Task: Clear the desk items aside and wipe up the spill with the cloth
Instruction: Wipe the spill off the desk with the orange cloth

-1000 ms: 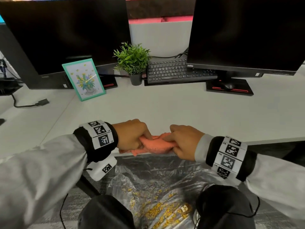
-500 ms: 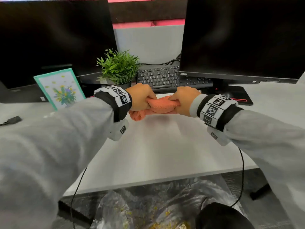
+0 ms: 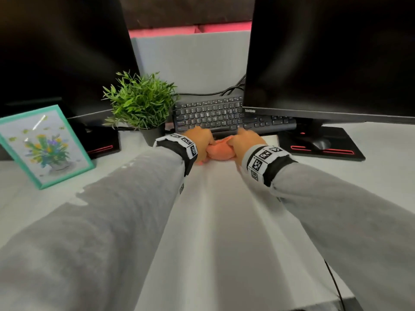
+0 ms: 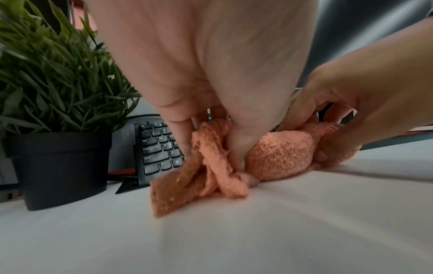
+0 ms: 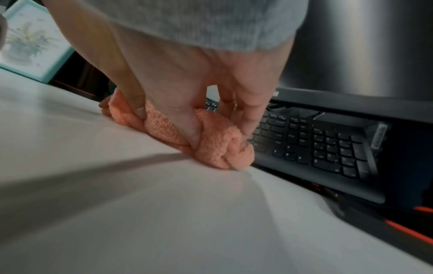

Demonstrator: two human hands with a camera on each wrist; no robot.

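Observation:
A bunched orange cloth lies on the white desk just in front of the black keyboard. My left hand grips its left end and my right hand grips its right end. The left wrist view has the cloth twisted, with a loose flap on the desk under my left hand. In the right wrist view my right hand has thumb and fingers curled round the cloth, which touches the desk beside the keyboard. No spill is visible.
A potted green plant stands left of the hands, with a teal picture frame further left. Two dark monitors rise behind. A mouse sits on the right monitor's base. Cables run behind the keyboard.
Both hands carried the twisted cloth from over the desk's front edge far across to the keyboard and set it down on the desk. The head view moved forward with them.

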